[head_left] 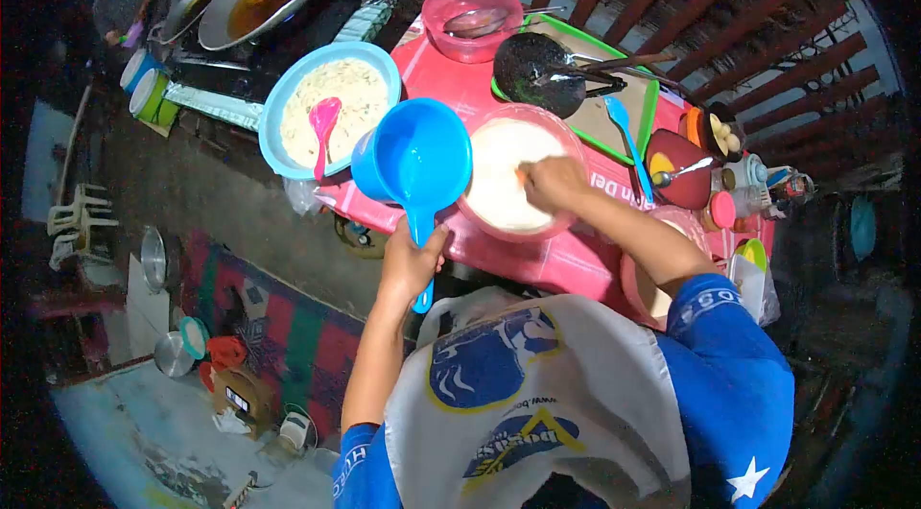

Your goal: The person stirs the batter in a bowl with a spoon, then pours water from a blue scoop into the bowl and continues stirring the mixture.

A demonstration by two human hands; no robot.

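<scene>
Blue dipper (408, 159): probably light, stiff; handle (420, 223) best, my left fingers (436, 240) wrapped round it. Right fingers (535, 189) bunched over bowl (526, 236) by table's (576, 264) near edge, hold unclear.

A pink plastic spoon (325, 116) lies in the round light-blue plastic basin (270, 135), left of the white-filled pink plastic bowl (526, 236); behind the bowl, a round black pan (535, 72) partly overlies a green-rimmed rectangular tray (601, 130).
</scene>
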